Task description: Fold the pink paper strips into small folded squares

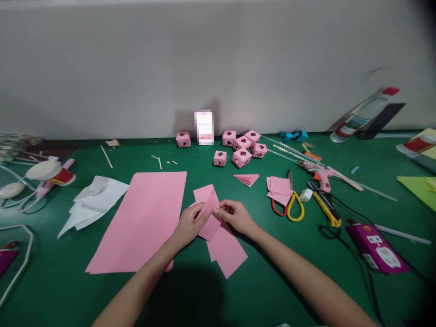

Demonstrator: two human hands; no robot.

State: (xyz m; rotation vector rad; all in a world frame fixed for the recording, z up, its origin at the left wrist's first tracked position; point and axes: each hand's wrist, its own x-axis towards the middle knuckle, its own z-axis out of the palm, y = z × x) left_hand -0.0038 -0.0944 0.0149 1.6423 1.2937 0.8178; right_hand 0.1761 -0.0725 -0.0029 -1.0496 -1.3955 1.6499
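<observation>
Both hands hold a small piece of pink paper [210, 204], folded to a point at its top. My left hand [190, 223] pinches its left side between thumb and fingers. At its right edge, the thumb and fingertips of my right hand [236, 215] are closed on the same paper. Beneath lie several loose pink paper squares [229, 254], partly covered by the hands. A stack of large pink sheets [146, 213] lies left of my left hand. Beyond my right hand are folded pink triangles [247, 180] and a small pile of pink squares [279, 188].
Several pink paper cubes [241, 157] with cut-out holes stand near the wall. Right are scissors [295, 206], a yellow cutter [327, 209], a pink glue gun [323, 178], a purple power strip [378, 250] and a leaning bottle [364, 118]. White paper [95, 202] and a cup [51, 172] lie left.
</observation>
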